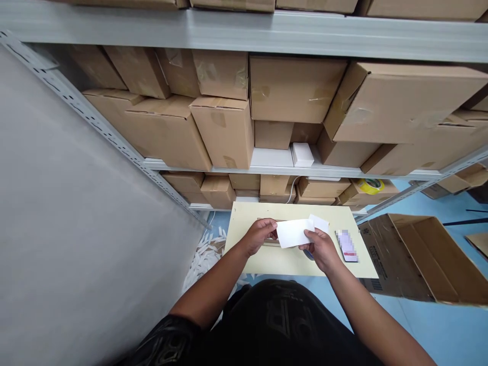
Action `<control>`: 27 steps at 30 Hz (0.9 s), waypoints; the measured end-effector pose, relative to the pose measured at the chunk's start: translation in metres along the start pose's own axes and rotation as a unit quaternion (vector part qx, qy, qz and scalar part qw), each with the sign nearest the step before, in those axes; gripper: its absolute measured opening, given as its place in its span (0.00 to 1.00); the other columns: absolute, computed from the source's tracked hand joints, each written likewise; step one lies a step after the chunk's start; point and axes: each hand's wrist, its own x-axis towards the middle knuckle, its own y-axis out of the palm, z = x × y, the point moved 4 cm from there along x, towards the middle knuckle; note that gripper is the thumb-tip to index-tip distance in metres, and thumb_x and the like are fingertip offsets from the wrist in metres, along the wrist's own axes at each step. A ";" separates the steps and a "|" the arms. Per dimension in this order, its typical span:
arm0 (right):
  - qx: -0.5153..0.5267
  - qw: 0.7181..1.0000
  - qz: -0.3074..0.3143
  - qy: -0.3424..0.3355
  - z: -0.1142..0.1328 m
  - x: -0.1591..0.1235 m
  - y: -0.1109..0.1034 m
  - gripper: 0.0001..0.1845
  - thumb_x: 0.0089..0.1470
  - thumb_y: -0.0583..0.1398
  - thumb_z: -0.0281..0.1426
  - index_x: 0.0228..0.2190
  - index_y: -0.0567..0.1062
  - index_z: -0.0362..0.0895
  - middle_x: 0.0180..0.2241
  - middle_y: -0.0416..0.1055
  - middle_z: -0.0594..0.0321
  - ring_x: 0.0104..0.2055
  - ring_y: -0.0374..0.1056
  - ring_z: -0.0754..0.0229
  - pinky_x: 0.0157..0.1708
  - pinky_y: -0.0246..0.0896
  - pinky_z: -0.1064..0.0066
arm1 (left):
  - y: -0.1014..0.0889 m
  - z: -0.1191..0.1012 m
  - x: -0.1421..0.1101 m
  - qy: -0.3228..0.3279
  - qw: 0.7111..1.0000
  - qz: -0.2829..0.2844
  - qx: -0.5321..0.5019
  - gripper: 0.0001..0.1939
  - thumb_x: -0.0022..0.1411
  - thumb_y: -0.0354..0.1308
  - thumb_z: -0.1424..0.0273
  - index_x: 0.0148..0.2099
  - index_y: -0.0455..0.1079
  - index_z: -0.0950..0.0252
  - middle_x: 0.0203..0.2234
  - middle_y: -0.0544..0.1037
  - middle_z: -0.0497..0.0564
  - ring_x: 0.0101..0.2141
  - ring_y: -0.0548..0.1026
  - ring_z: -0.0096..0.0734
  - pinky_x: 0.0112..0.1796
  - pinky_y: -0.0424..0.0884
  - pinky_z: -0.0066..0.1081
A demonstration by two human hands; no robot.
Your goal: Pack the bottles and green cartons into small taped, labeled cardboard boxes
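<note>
A blank white paper slip [293,233] is held above the cream tabletop [274,267]. My left hand [260,237] pinches its left edge between thumb and fingers. My right hand [322,249] grips its right end, thumb on top. A second white slip [319,222] shows behind the right hand; whether that hand also holds it, I cannot tell. Under the hands lies a flat brown item, mostly hidden. Part of a dark blue round object [308,255] peeks out below the right hand. To the right, a phone [346,246] lies on the table with its screen lit.
Metal shelving [244,31] packed with cardboard boxes [223,133] stands ahead, with a small white box [302,154] and a yellow tape roll [371,186] on it. An open carton [430,259] is at the right. White strips [204,262] litter the floor by the left wall.
</note>
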 end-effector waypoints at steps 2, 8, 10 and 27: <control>-0.026 1.000 -0.009 -0.009 0.001 -0.002 0.002 0.17 0.49 0.70 0.40 0.36 0.81 0.40 0.30 0.79 0.58 0.26 0.73 0.60 0.25 0.73 0.70 | 0.001 -0.002 -0.005 0.003 1.000 -0.013 0.008 0.27 0.51 0.71 0.47 0.36 0.75 0.67 0.30 0.79 0.53 0.31 0.75 0.31 0.37 0.72 0.32; -0.019 0.997 -0.015 -0.080 0.014 -0.009 0.008 0.20 0.45 0.72 0.39 0.39 0.82 0.43 0.32 0.80 0.62 0.29 0.72 0.60 0.29 0.70 0.69 | -0.001 -0.002 -0.012 0.021 0.995 -0.090 0.041 0.24 0.52 0.72 0.50 0.36 0.75 0.66 0.26 0.77 0.49 0.27 0.73 0.27 0.34 0.70 0.29; -0.004 0.995 -0.007 -0.103 0.017 -0.011 0.011 0.21 0.46 0.72 0.39 0.42 0.81 0.44 0.34 0.81 0.63 0.32 0.74 0.59 0.33 0.71 0.68 | 0.001 0.001 -0.012 0.019 0.994 -0.102 0.038 0.25 0.52 0.71 0.49 0.39 0.77 0.66 0.25 0.77 0.49 0.27 0.74 0.28 0.33 0.69 0.29; -0.532 0.695 0.039 -0.481 0.058 -0.015 0.015 0.27 0.61 0.54 0.28 0.61 0.74 0.45 0.55 0.77 0.50 0.56 0.73 0.45 0.59 0.67 0.46 | 0.060 -0.031 -0.032 0.088 0.991 -0.077 0.065 0.19 0.60 0.67 0.53 0.38 0.76 0.65 0.30 0.78 0.51 0.33 0.75 0.32 0.39 0.72 0.33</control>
